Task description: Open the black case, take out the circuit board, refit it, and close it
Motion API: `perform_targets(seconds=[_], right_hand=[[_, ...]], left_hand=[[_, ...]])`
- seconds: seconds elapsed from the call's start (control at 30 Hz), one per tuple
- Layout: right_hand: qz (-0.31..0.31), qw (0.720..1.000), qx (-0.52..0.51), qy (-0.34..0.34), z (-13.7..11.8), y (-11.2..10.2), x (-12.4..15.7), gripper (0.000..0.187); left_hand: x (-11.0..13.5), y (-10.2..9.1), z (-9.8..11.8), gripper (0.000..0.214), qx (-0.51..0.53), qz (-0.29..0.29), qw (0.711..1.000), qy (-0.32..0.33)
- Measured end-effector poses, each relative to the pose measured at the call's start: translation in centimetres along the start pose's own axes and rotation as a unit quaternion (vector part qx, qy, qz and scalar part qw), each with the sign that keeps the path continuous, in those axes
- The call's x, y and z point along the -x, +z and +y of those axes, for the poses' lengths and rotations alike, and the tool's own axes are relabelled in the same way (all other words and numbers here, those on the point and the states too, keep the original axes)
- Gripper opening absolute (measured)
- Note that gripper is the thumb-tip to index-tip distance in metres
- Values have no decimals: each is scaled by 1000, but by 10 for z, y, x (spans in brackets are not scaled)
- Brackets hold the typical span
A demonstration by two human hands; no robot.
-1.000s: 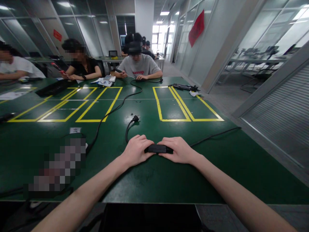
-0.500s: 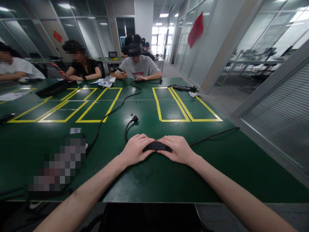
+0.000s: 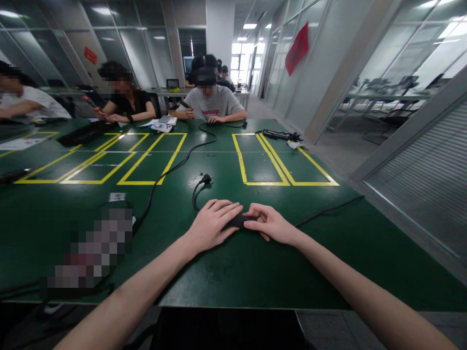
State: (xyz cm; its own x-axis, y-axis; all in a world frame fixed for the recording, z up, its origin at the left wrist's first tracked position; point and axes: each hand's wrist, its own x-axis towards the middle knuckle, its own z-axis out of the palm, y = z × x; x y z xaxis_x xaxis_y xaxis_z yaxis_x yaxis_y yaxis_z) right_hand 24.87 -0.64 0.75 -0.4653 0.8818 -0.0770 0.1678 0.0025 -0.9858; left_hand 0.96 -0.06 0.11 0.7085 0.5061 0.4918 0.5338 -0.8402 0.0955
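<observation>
A black power adapter (image 3: pixel 238 221) lies low over the green table (image 3: pixel 204 287) in front of me, largely hidden by my fingers. My left hand (image 3: pixel 213 222) wraps its left part, fingers over the top and thumb along the near side. At its right end, my right hand (image 3: pixel 268 222) grips it between thumb and curled fingers. A short black cord with a plug (image 3: pixel 206 179) comes from behind my left hand. From behind my right hand a thin black cable (image 3: pixel 328 209) runs to the right.
A blurred-out object (image 3: pixel 93 248) lies at left beside a long black cable (image 3: pixel 178 163) and a number card (image 3: pixel 117 197). Yellow tape (image 3: pixel 268 183) marks the table. A folded black tripod (image 3: pixel 280 135) lies at the far right edge. Several people sit across, one holding a tool (image 3: pixel 186 104).
My right hand has drawn its fingers in, from lying over the adapter to pinching its right end. My left fingers have slid slightly right over the adapter.
</observation>
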Motion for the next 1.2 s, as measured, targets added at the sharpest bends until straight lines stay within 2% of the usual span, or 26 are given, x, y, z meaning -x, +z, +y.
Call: perform_targets(seconds=[0.07,0.17,0.27,0.33,0.4,0.47,0.57,0.7,0.8,0.9,1.0,1.2], right_hand=[[61,998,-24,0,-6,-9,-3,52],[200,978,-56,-14,-16,-42,-8,54],[341,937,-51,-57,-23,-90,-11,57],[435,895,-28,-99,-23,-120,-7,58],[499,858,13,-124,-17,-142,1,56],[537,832,79,-117,-6,-156,10,53],[550,802,221,-74,16,-166,19,44],[500,768,400,29,38,-175,18,28],[487,738,456,96,46,-180,14,27],[503,716,467,128,49,-184,12,30],[501,721,464,121,53,-187,13,32],[493,762,409,96,50,-192,18,27]], left_hand=[[-1,-1,0,55,-8,24,1000,-1],[1,-1,0,55,-4,29,1000,5],[3,0,0,51,31,4,999,17],[4,1,1,46,57,3,998,21],[4,2,1,42,76,17,997,17],[3,2,0,38,90,24,996,6],[3,3,0,32,108,-12,994,-15],[4,4,0,23,125,-72,989,-27],[5,4,-1,20,127,-73,989,-26],[5,5,-2,18,146,-61,987,-29],[5,5,-2,18,179,-48,982,-40],[4,6,-3,17,203,-31,977,-50]])
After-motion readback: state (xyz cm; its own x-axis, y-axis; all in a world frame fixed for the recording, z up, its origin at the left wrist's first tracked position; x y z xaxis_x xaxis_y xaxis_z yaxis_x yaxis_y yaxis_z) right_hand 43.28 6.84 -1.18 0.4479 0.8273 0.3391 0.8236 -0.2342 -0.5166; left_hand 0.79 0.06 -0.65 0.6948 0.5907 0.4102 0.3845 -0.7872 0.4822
